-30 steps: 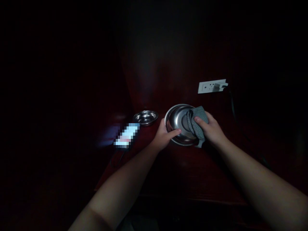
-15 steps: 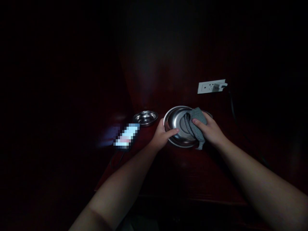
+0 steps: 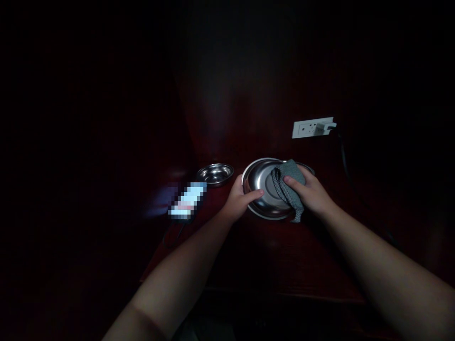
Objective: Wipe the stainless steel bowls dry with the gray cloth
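A large steel bowl (image 3: 259,179) is held tilted towards me over a dark red wooden table (image 3: 284,255). My left hand (image 3: 239,199) grips its left rim, thumb inside the bowl. My right hand (image 3: 311,192) is closed on a grey cloth (image 3: 286,182) and presses it against the inside of the bowl on the right. The cloth hangs over the bowl's near rim.
A smaller steel bowl (image 3: 215,174) stands on the table to the left. A lit phone (image 3: 187,201) lies further left, a cable running off its near end. On the wall behind is a white socket (image 3: 313,127) with a plug and a dark cable. The room is very dark.
The bowl has sunk slightly and tipped a little flatter. My right hand has slid the cloth a short way left inside it.
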A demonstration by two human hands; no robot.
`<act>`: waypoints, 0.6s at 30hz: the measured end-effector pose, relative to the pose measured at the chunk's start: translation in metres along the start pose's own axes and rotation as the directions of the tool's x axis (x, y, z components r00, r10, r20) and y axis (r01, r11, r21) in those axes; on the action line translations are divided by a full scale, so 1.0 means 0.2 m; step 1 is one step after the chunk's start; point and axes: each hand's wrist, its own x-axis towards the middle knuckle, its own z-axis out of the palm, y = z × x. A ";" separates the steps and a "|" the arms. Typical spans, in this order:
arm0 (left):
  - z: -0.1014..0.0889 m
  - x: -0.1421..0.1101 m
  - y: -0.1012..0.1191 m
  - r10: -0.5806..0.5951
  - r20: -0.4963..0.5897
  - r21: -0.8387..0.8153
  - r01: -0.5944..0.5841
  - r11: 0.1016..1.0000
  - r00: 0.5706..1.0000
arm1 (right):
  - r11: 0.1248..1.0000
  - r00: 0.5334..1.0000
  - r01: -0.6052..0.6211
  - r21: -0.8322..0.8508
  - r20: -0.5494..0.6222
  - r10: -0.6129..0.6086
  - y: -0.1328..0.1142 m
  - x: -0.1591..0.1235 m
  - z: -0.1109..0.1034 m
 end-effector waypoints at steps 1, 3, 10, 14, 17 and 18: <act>0.00 0.00 0.00 -0.001 0.001 0.002 0.001 1.000 1.000 | 1.000 1.000 0.001 0.000 0.002 -0.001 0.00 0.00 0.00; 0.00 0.00 0.00 -0.003 -0.001 0.004 0.003 1.000 1.000 | 1.000 1.000 0.001 0.000 0.007 -0.001 -0.01 0.00 0.00; 0.00 0.00 0.00 0.005 0.002 0.000 -0.005 1.000 1.000 | 1.000 1.000 -0.003 -0.008 0.003 0.003 -0.01 0.00 0.00; 0.00 0.00 -0.02 0.001 -0.044 -0.004 -0.001 1.000 0.999 | 1.000 0.998 0.009 0.000 -0.069 -0.009 0.01 0.01 0.00; -0.01 0.00 -0.03 -0.081 -0.073 -0.099 0.074 0.992 0.994 | 0.999 0.989 0.021 0.045 -0.148 -0.014 0.02 0.01 0.00; -0.01 0.00 -0.02 -0.106 -0.049 -0.155 0.097 0.983 0.993 | 0.997 0.984 0.011 0.079 -0.178 0.003 0.02 0.02 0.00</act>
